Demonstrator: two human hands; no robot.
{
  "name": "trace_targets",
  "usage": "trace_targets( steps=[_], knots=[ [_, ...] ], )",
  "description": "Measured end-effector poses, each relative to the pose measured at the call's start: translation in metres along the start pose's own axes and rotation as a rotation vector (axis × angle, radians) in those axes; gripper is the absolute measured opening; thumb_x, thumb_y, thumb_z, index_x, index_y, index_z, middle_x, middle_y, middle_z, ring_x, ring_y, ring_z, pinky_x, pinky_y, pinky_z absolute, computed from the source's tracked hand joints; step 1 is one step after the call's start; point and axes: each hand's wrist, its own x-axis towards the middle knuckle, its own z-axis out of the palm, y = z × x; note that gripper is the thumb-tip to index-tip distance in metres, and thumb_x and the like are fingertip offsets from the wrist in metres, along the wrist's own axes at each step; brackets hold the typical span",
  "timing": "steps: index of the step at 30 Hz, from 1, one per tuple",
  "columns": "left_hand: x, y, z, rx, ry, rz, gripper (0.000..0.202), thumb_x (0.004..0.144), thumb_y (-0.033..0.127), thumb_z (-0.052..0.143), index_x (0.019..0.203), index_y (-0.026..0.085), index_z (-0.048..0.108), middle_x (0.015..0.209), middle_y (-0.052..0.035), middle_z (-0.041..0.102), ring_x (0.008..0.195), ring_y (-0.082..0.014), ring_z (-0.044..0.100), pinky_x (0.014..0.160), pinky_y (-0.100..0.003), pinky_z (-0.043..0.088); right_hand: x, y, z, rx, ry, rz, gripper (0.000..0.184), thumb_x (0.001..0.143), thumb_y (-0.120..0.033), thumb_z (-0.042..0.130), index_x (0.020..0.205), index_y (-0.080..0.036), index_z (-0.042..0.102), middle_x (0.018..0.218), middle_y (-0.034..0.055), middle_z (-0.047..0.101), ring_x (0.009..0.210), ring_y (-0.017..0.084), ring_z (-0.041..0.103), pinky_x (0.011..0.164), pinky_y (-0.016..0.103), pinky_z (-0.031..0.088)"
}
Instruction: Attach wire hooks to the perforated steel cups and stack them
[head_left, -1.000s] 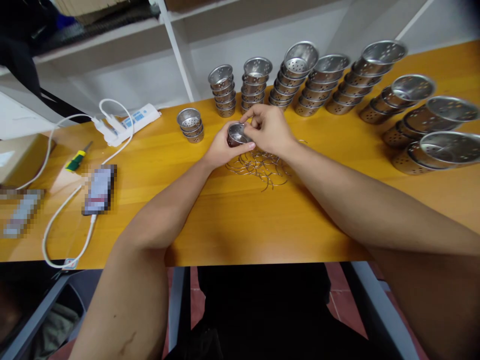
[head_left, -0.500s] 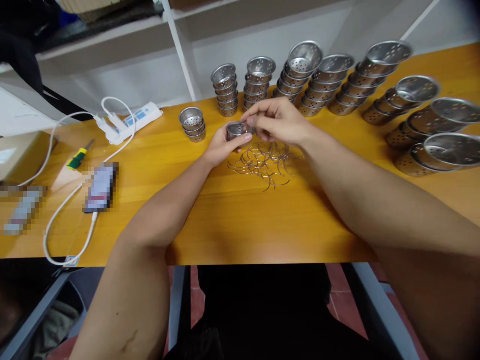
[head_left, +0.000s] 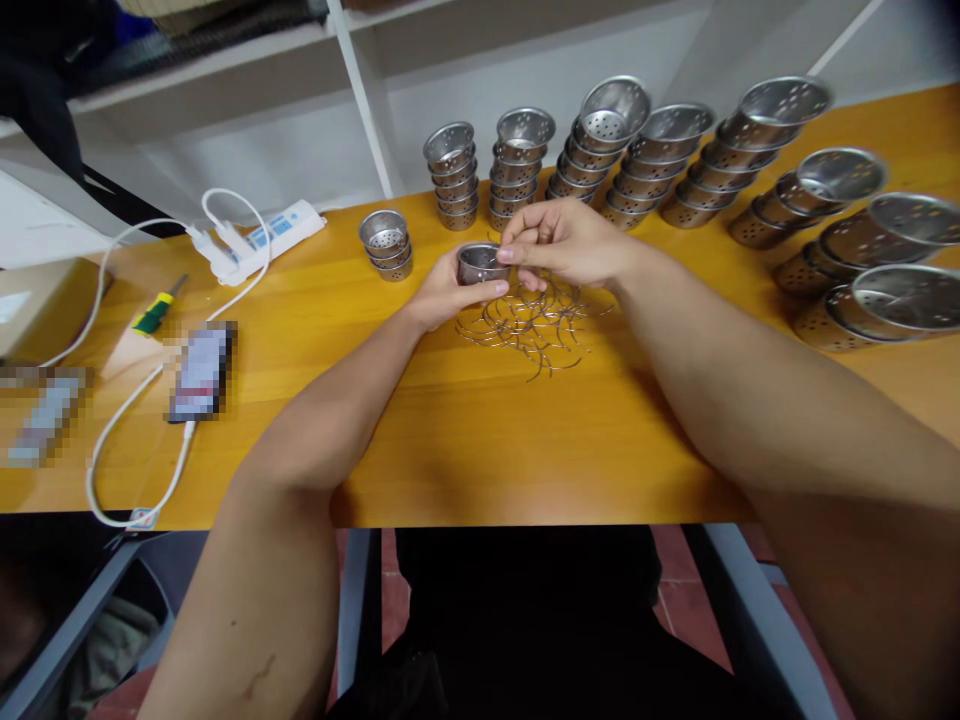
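Head view: the left grip (head_left: 442, 293) is closed round a small holed cup (head_left: 480, 262). It holds the cup just above the worktop (head_left: 465, 440), at the far-left edge of a wire pile (head_left: 534, 325). A second ago the right grip (head_left: 571, 245) lay over the cup's far side. It has since slid to the right, and its thumb and forefinger now pinch shut on the cup's right rim. Whether a wire sits between them is too small to tell. The cup has stayed in the left grip throughout, dipping a little and coming back level. The work on this one cup therefore looks unfinished, and it has not joined the short stack (head_left: 385, 243) to its left.

Writing: the power strip (head_left: 262, 238) carries a blue label that cannot be read, and the phone (head_left: 201, 372) is blurred out.
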Motion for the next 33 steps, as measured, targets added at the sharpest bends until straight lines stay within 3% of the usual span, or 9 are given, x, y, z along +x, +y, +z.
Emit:
trace_targets(
  steps=[4, 9, 11, 16, 23, 28, 33],
  knots=[
    [0.001, -0.003, -0.001, 0.033, 0.020, 0.025, 0.098, 0.069, 0.072, 0.125, 0.139, 0.022, 0.079, 0.114, -0.0040, 0.087, 0.089, -0.0176, 0.079, 0.090, -0.042, 0.075, 0.001, 0.006, -0.003, 0.022, -0.037, -0.012, 0.077, 0.075, -0.081, 0.127, 0.101, -0.027, 0.079, 0.072, -0.0008, 0.078, 0.057, 0.017, 0.069, 0.053, 0.031, 0.056],
    [-0.001, 0.000, 0.000, 0.064, 0.013, 0.005, 0.092, 0.076, 0.072, 0.121, 0.136, 0.021, 0.076, 0.109, -0.0031, 0.084, 0.085, -0.0160, 0.075, 0.087, -0.039, 0.069, 0.000, 0.010, -0.006, 0.057, -0.100, -0.040, 0.064, 0.096, -0.069, 0.121, 0.108, -0.024, 0.078, 0.076, 0.0000, 0.082, 0.061, 0.012, 0.068, 0.056, 0.025, 0.060],
    [-0.001, 0.001, 0.000, 0.074, 0.010, 0.020, 0.092, 0.075, 0.073, 0.122, 0.135, 0.020, 0.076, 0.113, -0.0050, 0.085, 0.090, -0.0180, 0.077, 0.093, -0.043, 0.071, 0.000, 0.011, -0.006, 0.059, -0.110, -0.029, 0.059, 0.099, -0.063, 0.121, 0.108, -0.024, 0.078, 0.077, -0.0004, 0.083, 0.061, 0.011, 0.066, 0.058, 0.024, 0.060],
    [-0.001, 0.001, 0.000, 0.104, -0.008, 0.041, 0.095, 0.075, 0.074, 0.122, 0.138, 0.019, 0.078, 0.131, -0.0117, 0.089, 0.118, -0.0266, 0.085, 0.122, -0.053, 0.071, -0.001, 0.012, -0.007, 0.088, -0.115, 0.011, 0.054, 0.090, -0.058, 0.126, 0.101, -0.026, 0.084, 0.077, 0.0011, 0.082, 0.060, 0.015, 0.072, 0.056, 0.028, 0.062],
    [0.000, -0.007, -0.007, 0.144, -0.027, 0.058, 0.106, 0.069, 0.076, 0.123, 0.146, 0.019, 0.077, 0.140, -0.0133, 0.088, 0.128, -0.0294, 0.085, 0.127, -0.054, 0.068, -0.003, 0.011, -0.008, 0.068, -0.132, 0.086, 0.062, 0.084, -0.069, 0.128, 0.098, -0.025, 0.086, 0.080, 0.0034, 0.082, 0.071, 0.018, 0.079, 0.060, 0.030, 0.064],
    [0.006, -0.025, -0.010, 0.148, 0.042, 0.079, 0.105, 0.082, 0.077, 0.115, 0.158, 0.024, 0.067, 0.154, -0.0155, 0.081, 0.138, -0.0343, 0.084, 0.132, -0.062, 0.069, -0.003, 0.009, -0.006, 0.017, -0.011, -0.029, 0.068, 0.085, -0.075, 0.126, 0.118, -0.029, 0.089, 0.092, -0.0008, 0.086, 0.073, 0.015, 0.068, 0.067, 0.034, 0.062],
    [0.016, -0.047, -0.024, 0.265, 0.129, 0.161, 0.115, 0.091, 0.070, 0.111, 0.178, 0.032, 0.047, 0.172, -0.0167, 0.069, 0.165, -0.0413, 0.073, 0.147, -0.072, 0.059, -0.003, 0.012, -0.007, -0.159, 0.173, -0.124, 0.067, 0.089, -0.072, 0.124, 0.131, -0.032, 0.089, 0.095, -0.0011, 0.080, 0.092, 0.022, 0.063, 0.094, 0.043, 0.067]
  ],
)
